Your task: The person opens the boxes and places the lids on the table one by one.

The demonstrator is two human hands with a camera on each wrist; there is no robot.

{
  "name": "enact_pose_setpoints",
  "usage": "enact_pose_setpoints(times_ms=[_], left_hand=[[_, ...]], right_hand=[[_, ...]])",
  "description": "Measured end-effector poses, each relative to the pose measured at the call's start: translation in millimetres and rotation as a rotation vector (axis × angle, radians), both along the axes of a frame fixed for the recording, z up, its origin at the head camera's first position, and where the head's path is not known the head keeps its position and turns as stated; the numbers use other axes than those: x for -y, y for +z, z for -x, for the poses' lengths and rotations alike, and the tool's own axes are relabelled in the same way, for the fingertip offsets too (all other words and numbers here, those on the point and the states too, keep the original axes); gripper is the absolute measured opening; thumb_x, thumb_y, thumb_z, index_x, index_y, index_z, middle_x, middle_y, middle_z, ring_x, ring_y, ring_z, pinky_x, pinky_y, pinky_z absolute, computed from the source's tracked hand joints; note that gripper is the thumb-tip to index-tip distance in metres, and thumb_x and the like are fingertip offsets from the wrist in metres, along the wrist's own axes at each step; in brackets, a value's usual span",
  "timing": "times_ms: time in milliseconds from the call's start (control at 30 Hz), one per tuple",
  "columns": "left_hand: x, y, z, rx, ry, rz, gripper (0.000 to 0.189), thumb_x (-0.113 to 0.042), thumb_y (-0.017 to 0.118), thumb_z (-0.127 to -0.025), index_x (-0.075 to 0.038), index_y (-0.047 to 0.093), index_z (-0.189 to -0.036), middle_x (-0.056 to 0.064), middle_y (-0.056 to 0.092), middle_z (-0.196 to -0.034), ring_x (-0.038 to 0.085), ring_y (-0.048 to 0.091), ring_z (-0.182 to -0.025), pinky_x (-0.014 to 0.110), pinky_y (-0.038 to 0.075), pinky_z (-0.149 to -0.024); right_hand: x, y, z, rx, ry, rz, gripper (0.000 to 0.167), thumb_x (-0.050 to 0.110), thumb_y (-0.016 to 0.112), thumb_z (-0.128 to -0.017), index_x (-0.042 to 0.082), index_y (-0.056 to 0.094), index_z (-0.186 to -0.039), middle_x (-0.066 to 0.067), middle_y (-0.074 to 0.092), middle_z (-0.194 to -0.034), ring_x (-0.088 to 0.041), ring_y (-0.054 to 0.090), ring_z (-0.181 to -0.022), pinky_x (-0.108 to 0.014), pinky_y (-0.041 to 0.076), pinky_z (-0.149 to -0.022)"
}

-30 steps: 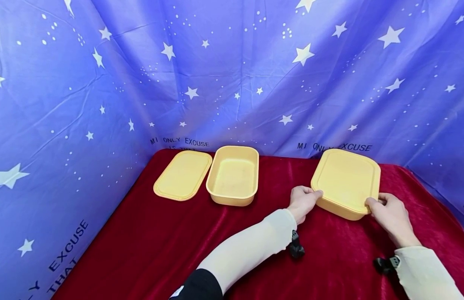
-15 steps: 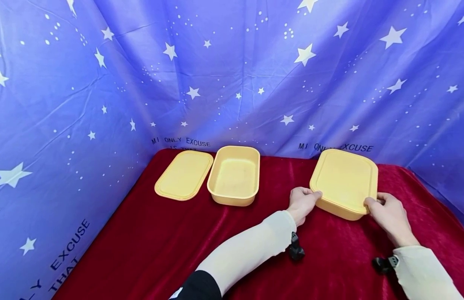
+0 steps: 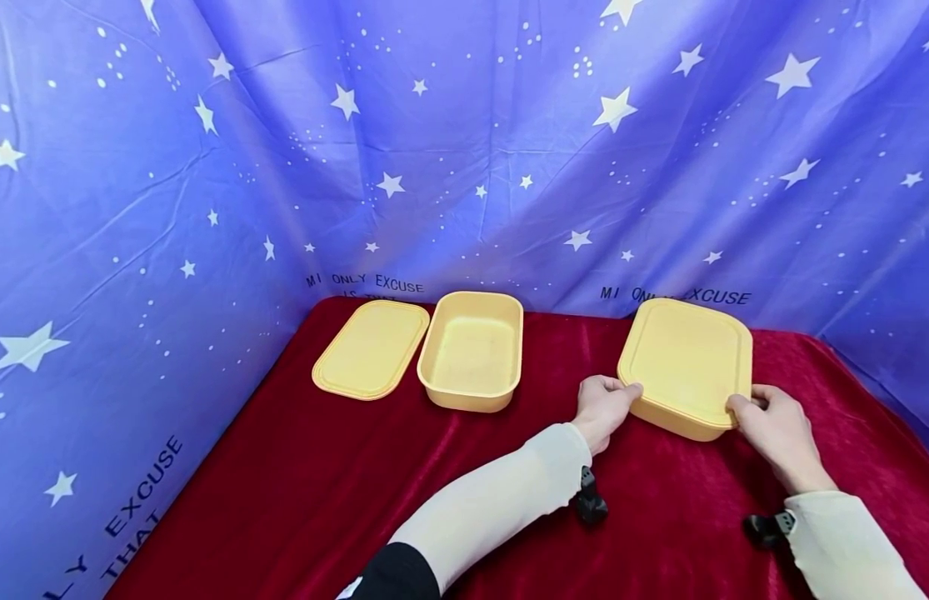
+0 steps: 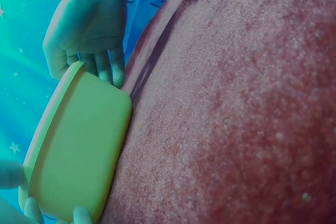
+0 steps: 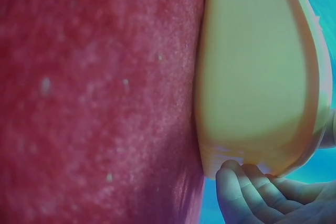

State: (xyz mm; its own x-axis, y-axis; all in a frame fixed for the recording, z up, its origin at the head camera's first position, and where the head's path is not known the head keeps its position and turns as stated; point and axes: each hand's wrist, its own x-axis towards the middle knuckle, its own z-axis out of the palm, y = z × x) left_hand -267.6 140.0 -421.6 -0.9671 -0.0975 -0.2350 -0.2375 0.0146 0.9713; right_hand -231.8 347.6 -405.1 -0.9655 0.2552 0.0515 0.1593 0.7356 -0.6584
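A yellow lidded food container (image 3: 687, 367) sits on the right part of the red cloth, its lid on top. My left hand (image 3: 605, 408) holds its near left corner, thumb on the lid's rim and fingers against the side. At the near right corner my right hand (image 3: 781, 433) grips in the same way. In the left wrist view, the container's side wall (image 4: 79, 140) stands between both hands. The right wrist view shows the fingers (image 5: 231, 187) of my right hand against the lower side of the container (image 5: 252, 77).
An uncovered yellow container (image 3: 471, 354) stands left of centre on the red cloth (image 3: 284, 483). Close to its left lies a flat yellow lid (image 3: 372, 350). A blue curtain with white stars (image 3: 479, 150) hangs behind and to the left of the table.
The lidded container has shifted slightly to the left, with both hands keeping their hold. The uncovered container and the loose lid have stayed in place; the head view has turned a little.
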Motion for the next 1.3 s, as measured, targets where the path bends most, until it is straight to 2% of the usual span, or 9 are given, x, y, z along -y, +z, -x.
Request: enact_pose_setpoints(times_ms=[300, 567, 933, 1300], left_hand=[[3.5, 0.1, -3.4, -0.001, 0.003, -0.007, 0.026, -0.019, 0.077, -0.079, -0.012, 0.056, -0.067, -0.005, 0.050, -0.078, 0.010, 0.047, -0.067, 0.029, 0.041, -0.067], [5.9, 0.8, -6.0, -0.010, 0.012, -0.011, 0.025, -0.019, 0.077, -0.079, -0.012, 0.056, -0.067, -0.004, 0.050, -0.075, 0.011, 0.046, -0.066, 0.030, 0.040, -0.065], [9.5, 1.1, -8.2, -0.012, 0.014, -0.011, 0.025, -0.020, 0.077, -0.080, -0.012, 0.056, -0.067, -0.004, 0.050, -0.073, 0.011, 0.045, -0.064, 0.029, 0.040, -0.064], [10.9, -0.9, -9.7, -0.014, 0.037, -0.019, 0.024, -0.018, 0.078, -0.078, -0.012, 0.056, -0.068, -0.003, 0.050, -0.072, 0.012, 0.045, -0.064, 0.030, 0.039, -0.064]], right_hand=[[3, -0.8, 2.3, -0.011, 0.003, -0.002, 0.050, 0.026, 0.050, -0.091, -0.009, 0.049, -0.127, -0.011, 0.062, -0.096, -0.005, 0.049, -0.072, -0.022, 0.039, -0.059], [6, -0.5, 3.7, -0.015, 0.009, -0.008, 0.050, 0.026, 0.049, -0.092, -0.009, 0.049, -0.127, -0.016, 0.062, -0.101, -0.013, 0.050, -0.079, -0.026, 0.037, -0.062], [11, -0.1, 4.5, -0.045, 0.017, -0.017, 0.047, 0.024, 0.050, -0.090, -0.009, 0.052, -0.125, -0.017, 0.062, -0.099, -0.014, 0.049, -0.078, -0.025, 0.038, -0.061], [12, -1.8, 5.9, -0.035, 0.025, -0.013, 0.051, 0.025, 0.049, -0.092, -0.011, 0.048, -0.128, -0.021, 0.061, -0.104, -0.023, 0.050, -0.088, -0.029, 0.036, -0.064]])
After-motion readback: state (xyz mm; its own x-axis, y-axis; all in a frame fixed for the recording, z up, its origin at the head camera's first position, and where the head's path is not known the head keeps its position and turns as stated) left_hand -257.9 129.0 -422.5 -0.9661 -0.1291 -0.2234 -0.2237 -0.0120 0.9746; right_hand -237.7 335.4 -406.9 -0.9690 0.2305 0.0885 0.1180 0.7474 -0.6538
